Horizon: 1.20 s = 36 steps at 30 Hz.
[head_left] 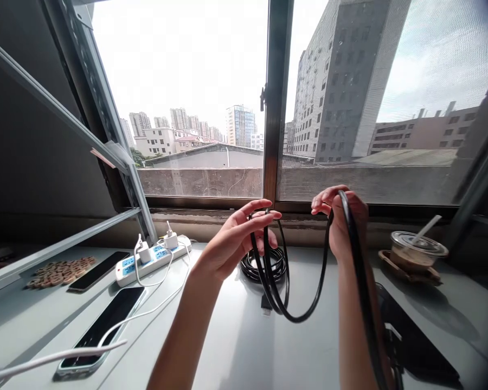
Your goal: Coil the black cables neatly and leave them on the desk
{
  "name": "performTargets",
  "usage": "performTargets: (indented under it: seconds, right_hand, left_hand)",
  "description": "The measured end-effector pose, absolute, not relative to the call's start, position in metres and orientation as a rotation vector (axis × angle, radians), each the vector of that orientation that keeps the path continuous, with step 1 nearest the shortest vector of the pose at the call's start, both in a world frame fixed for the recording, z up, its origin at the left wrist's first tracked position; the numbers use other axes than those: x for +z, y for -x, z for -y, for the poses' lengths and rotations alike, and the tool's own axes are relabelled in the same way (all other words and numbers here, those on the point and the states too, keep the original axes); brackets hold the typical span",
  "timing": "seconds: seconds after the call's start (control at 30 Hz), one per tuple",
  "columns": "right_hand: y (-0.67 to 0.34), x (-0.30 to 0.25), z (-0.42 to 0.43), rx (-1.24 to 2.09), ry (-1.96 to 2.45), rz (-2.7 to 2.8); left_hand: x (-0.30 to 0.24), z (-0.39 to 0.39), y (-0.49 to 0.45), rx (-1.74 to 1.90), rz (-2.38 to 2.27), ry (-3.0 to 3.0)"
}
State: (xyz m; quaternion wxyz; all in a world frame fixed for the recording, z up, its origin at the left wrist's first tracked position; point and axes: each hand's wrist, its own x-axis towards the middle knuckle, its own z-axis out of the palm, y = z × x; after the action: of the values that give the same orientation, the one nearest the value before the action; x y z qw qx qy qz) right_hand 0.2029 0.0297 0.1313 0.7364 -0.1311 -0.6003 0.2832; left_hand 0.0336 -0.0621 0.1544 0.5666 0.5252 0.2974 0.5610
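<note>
My left hand holds loops of a black cable that hang between its fingers and thumb, above the table. From those loops the cable dips and rises to my right hand, which is closed around it at about the same height. Beyond my right hand, the cable runs down over the forearm toward the lower edge of the view. Beneath the held loops, a black plug with a pale metal tip shows. Behind my left hand, a second coil of black cable lies on the table, partly hidden.
On the left are a white power strip with chargers, two phones and a brown beaded mat. At right, a lidded drink cup stands on a coaster near a black flat object. A window frame rises behind.
</note>
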Motion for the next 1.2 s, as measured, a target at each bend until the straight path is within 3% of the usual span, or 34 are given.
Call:
performTargets:
  seconds: [0.4, 0.63, 0.73, 0.97, 1.2]
  right_hand:
    - [-0.207, 0.134, -0.02, 0.728, 0.31, 1.596]
    - [-0.187, 0.136, -0.011, 0.684, 0.368, 1.725]
    - [-0.177, 0.134, -0.014, 0.608, 0.398, 1.741]
    - [-0.176, 0.135, -0.01, 0.251, 0.715, 1.526]
    - [-0.182, 0.14, 0.01, 0.774, 0.734, 1.836]
  left_hand:
    - [0.164, 0.064, -0.013, 1.54, -1.003, -1.422]
    - [0.16, 0.073, -0.024, 1.245, -0.945, -1.537]
    - [0.157, 0.069, -0.029, 1.237, -0.898, -1.526]
    - [0.155, 0.058, -0.035, 1.59, -0.934, -1.406]
    - [0.148, 0.058, -0.055, 1.549, -0.971, -1.579]
